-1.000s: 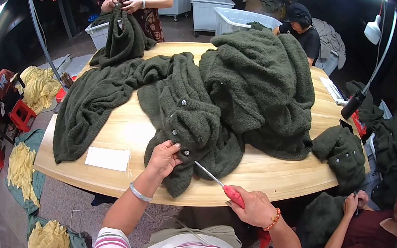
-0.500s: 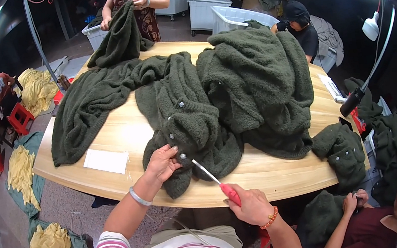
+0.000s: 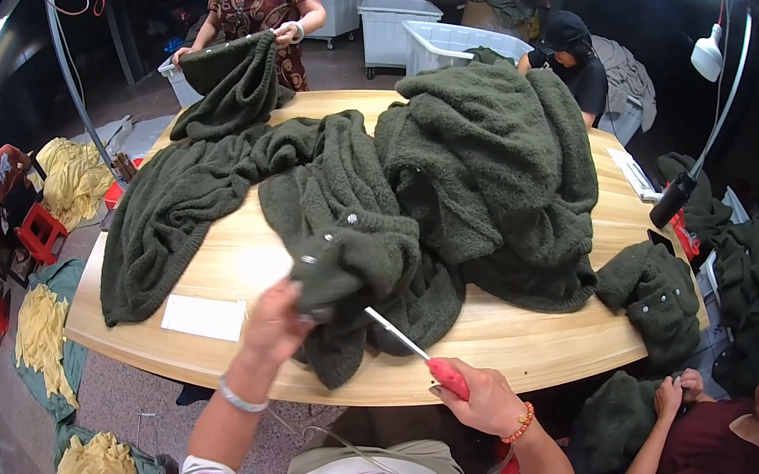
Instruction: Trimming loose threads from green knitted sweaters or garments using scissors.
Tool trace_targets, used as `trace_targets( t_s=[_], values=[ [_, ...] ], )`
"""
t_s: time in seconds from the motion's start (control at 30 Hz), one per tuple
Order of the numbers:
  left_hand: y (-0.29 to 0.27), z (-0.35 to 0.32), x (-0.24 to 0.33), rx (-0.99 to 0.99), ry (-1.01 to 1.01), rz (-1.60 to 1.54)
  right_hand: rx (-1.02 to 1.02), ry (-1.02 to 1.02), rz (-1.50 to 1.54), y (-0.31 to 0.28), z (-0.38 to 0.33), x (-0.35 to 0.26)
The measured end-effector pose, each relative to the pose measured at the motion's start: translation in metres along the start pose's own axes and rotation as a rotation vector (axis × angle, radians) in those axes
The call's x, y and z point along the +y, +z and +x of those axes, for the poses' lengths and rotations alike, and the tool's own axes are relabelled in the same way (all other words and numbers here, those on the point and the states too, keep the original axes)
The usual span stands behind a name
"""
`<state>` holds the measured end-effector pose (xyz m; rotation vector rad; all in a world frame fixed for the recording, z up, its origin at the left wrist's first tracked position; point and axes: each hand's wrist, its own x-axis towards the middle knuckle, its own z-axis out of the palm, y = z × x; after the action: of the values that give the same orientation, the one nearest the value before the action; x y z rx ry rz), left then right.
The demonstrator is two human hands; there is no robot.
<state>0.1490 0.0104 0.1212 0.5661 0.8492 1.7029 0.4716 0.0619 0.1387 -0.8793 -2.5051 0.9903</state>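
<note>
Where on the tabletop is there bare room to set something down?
The front-right strip of tabletop, between the large green pile, small bunched garment and front edge. Also between the white sheet, left draped garment and middle garment. Crowded: centre front, where the left hand holds the middle garment and the right hand the red-handled tool.

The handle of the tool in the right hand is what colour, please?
The handle is pinkish red, showing best in the head view.

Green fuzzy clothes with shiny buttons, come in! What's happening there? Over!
Left hand blurred at edge of green garment, grip unclear. Right hand holding red-handled tool, metal tip near garment. Larger green heap close on the right.
</note>
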Motion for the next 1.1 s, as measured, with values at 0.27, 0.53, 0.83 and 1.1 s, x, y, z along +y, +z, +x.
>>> trace_targets(
  t_s=[0.27, 0.53, 0.83, 1.1],
  values=[
    [-0.208, -0.063, 0.092, 0.623, 0.671, 0.029, 0.111, 0.16, 0.084, -0.005, -0.007, 0.03],
    [-0.13, 0.018, 0.053, 0.592, 0.74, 1.219, 0.103, 0.139, 0.072, -0.002, 0.006, 0.035],
    [-0.083, 0.187, 0.011, 0.418, 0.388, 1.238, 0.112, 0.302, 0.165, -0.001, -0.007, 0.044],
    [0.082, 0.043, 0.015, -0.883, 0.226, 0.997, 0.296, 0.253, 0.357, -0.022, -0.013, 0.049]
  ],
)
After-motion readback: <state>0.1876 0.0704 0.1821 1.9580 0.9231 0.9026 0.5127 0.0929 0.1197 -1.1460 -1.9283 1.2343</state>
